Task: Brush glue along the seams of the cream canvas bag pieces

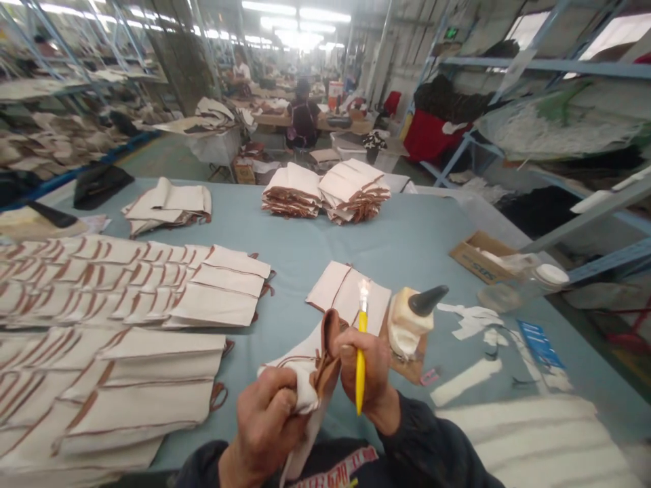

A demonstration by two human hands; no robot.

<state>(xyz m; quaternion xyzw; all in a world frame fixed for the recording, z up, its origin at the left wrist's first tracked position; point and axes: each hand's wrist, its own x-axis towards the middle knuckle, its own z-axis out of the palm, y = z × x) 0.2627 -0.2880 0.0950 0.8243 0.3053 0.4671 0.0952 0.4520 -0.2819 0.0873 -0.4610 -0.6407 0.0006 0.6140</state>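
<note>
My left hand point(269, 420) is closed on a cream piece with brown leather trim point(300, 356), bunched up between the fingers. My right hand point(369, 369) grips the piece's brown leather edge and also holds a yellow-handled brush point(361, 359), its pale bristles pointing up and away from me. Just beyond the hands a flat cream panel with a brown seam point(338, 288) lies on the table. To the right of my right hand stands a cream, glue-crusted container point(404, 322) with a black cone-shaped top, on a brown board.
Overlapping rows of cream panels point(213, 285) cover the table's left side. Two stacks point(292, 186) stand at the far edge. On the right are a cardboard box point(478, 257), a clear jar point(546, 278), white strips point(468, 379) and white padding point(539, 434). A person point(304, 115) sits farther back.
</note>
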